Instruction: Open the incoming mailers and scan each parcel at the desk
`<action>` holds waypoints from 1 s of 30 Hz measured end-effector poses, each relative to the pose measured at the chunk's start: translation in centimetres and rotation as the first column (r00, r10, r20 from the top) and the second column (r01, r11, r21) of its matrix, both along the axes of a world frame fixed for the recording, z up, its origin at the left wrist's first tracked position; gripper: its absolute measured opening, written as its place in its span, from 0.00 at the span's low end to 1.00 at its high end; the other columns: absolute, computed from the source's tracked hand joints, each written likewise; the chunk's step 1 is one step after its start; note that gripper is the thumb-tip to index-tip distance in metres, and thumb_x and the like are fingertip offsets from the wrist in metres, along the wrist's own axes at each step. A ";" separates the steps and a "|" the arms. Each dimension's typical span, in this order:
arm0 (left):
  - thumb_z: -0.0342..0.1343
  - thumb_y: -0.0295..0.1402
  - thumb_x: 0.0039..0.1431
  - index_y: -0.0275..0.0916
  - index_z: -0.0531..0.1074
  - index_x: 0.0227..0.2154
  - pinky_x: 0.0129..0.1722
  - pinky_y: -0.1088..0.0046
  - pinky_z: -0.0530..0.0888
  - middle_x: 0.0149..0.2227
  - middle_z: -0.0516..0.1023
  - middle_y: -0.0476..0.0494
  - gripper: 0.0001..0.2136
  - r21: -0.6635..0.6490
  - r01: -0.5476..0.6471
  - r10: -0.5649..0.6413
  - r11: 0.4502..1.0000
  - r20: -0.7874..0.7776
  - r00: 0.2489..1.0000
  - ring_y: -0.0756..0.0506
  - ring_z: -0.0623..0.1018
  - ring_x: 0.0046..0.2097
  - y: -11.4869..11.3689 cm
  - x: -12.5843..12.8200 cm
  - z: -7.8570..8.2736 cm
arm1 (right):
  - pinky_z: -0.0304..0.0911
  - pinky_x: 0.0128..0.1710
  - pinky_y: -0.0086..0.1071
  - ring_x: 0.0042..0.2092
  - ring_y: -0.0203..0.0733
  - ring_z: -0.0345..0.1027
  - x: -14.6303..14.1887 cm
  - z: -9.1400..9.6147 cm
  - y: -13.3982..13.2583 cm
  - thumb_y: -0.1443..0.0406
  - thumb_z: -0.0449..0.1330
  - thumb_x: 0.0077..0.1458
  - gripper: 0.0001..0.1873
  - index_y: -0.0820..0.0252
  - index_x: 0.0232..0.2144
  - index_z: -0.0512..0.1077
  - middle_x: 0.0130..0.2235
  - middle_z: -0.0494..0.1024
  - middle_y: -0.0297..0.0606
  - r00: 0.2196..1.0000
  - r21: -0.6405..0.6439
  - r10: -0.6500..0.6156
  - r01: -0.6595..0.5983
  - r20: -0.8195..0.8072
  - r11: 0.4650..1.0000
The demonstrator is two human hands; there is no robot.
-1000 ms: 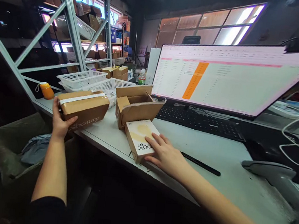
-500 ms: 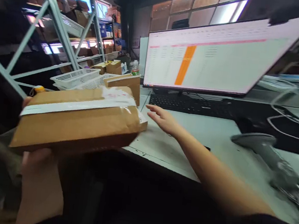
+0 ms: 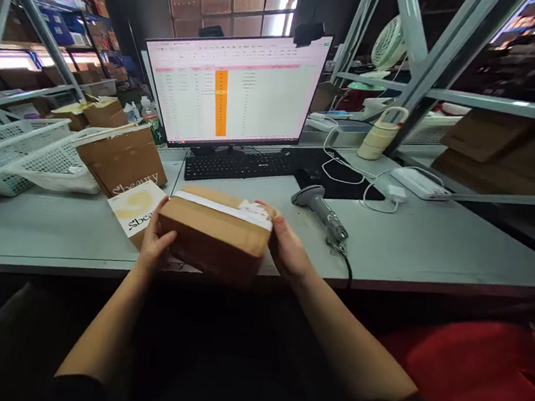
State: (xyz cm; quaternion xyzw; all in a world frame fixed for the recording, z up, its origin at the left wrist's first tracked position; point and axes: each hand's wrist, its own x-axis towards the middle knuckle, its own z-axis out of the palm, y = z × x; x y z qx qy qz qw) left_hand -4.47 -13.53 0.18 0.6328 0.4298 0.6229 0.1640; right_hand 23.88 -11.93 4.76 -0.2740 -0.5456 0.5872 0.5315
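A brown cardboard box [image 3: 216,230] with a white strip along its top edge is held up at the desk's front edge, tilted slightly. My left hand [image 3: 154,239] grips its left end, thumb on the near face. Around the right end closes my right hand [image 3: 289,245], its fingers partly hidden behind the box. A crumpled white label [image 3: 254,210] shows near that end. Just behind my left hand lies an open carton, its white flap [image 3: 138,208] printed with a yellow swirl and dark lettering. To the right of the box rests a grey barcode scanner [image 3: 322,210] with a black cable.
Behind the box stand a black keyboard [image 3: 240,165] and a monitor [image 3: 260,97] showing a spreadsheet. White plastic baskets [image 3: 59,161] sit at the left. A mouse [image 3: 309,178], a white power strip [image 3: 420,183] and a cream container [image 3: 378,139] are toward the right.
The box has come from the left to in front of me. My right hand, empty and outstretched before, now holds its right end. The view has turned right.
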 end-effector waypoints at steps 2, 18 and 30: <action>0.56 0.44 0.61 0.47 0.54 0.67 0.64 0.57 0.66 0.66 0.63 0.36 0.33 0.034 -0.122 0.121 0.992 0.026 0.992 0.36 0.65 0.66 0.2 -1.1 0.6 | 0.53 0.67 0.44 0.65 0.47 0.60 -1.1 -0.7 0.4 0.43 0.54 0.62 0.32 0.52 0.60 0.68 0.63 0.70 0.38 0.986 0.078 0.139 -0.147 0.094 0.986; 0.59 0.34 0.58 0.42 0.65 0.60 0.68 0.46 0.48 0.54 0.71 0.37 0.26 0.281 -0.272 0.385 0.920 -0.528 0.757 0.37 0.70 0.59 -6.5 8.2 6.4 | 0.65 0.48 0.43 0.51 0.55 0.71 -1.2 -1.2 9.1 0.69 0.52 0.63 0.20 0.64 0.56 0.71 0.48 0.77 0.53 -0.015 0.354 -0.392 -0.401 0.920 0.845; 0.59 0.32 0.55 0.44 0.76 0.49 0.66 0.48 0.54 0.44 0.72 0.42 0.17 0.261 -0.316 0.407 0.912 -0.479 0.778 0.39 0.72 0.50 -6.3 8.5 7.5 | 0.65 0.38 0.34 0.38 0.43 0.75 4.0 2.9 3.3 0.67 0.49 0.63 0.19 0.59 0.52 0.72 0.41 0.82 0.38 0.360 0.587 -0.529 -0.068 0.769 0.807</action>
